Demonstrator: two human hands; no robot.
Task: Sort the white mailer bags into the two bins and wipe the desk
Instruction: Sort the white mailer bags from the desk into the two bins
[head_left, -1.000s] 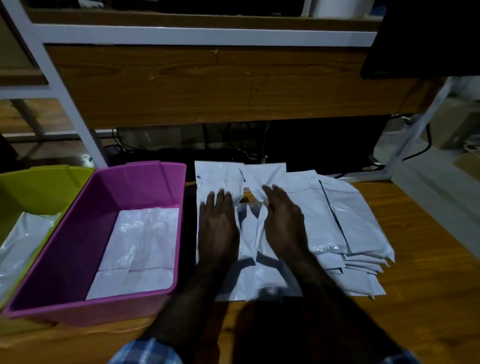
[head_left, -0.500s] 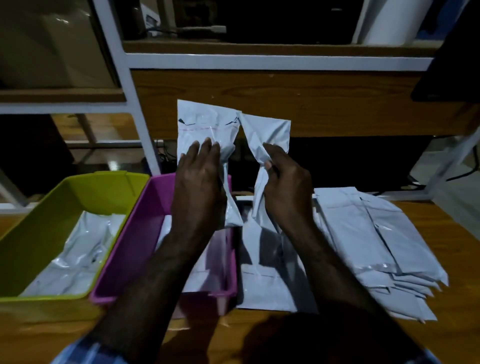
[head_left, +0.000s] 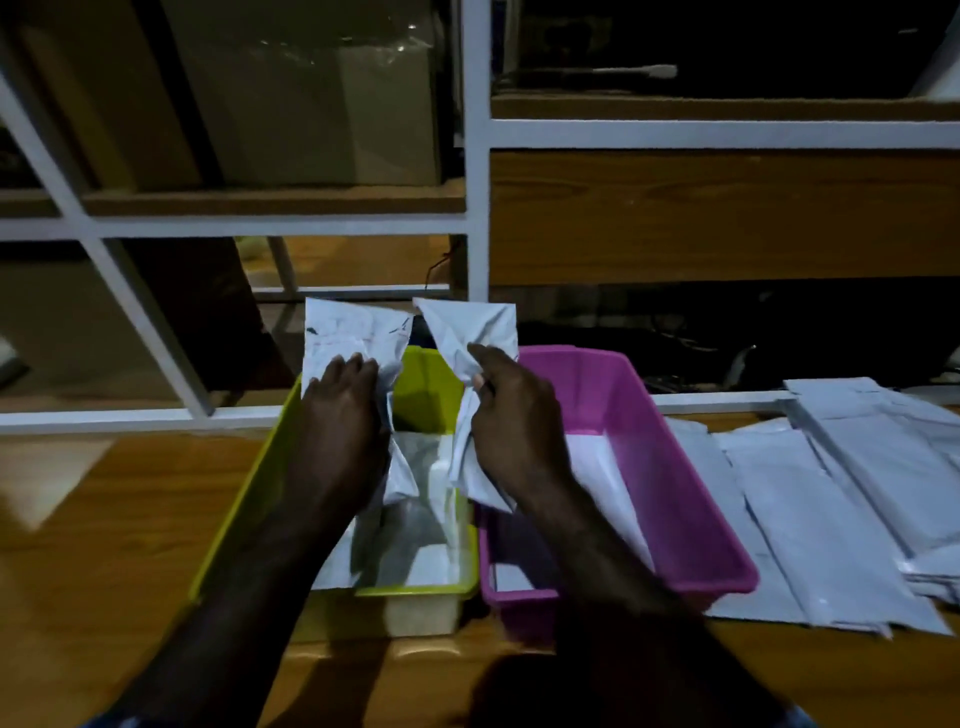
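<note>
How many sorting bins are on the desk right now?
2. The yellow-green plastic bin sits under the left hand; the pink plastic bin is beside it on its right, under the right hand. Both already hold white bags.

White-framed wooden shelving (head_left: 477, 208), pale box (head_left: 311, 109) on shelf, dark cables (head_left: 691, 338) behind

Left hand (head_left: 343, 415) grips one white mailer bag (head_left: 353, 332), right hand (head_left: 514, 415) grips a second mailer bag (head_left: 467, 327); both held up, crumpled at the grip. Left bag is over the green bin (head_left: 431, 395), right bag near the seam with the pink bin (head_left: 639, 415). Bins touching, side by side on the wooden desk (head_left: 104, 519), bags inside both. Mailer stack (head_left: 831, 493) lies right of the pink bin.
</note>
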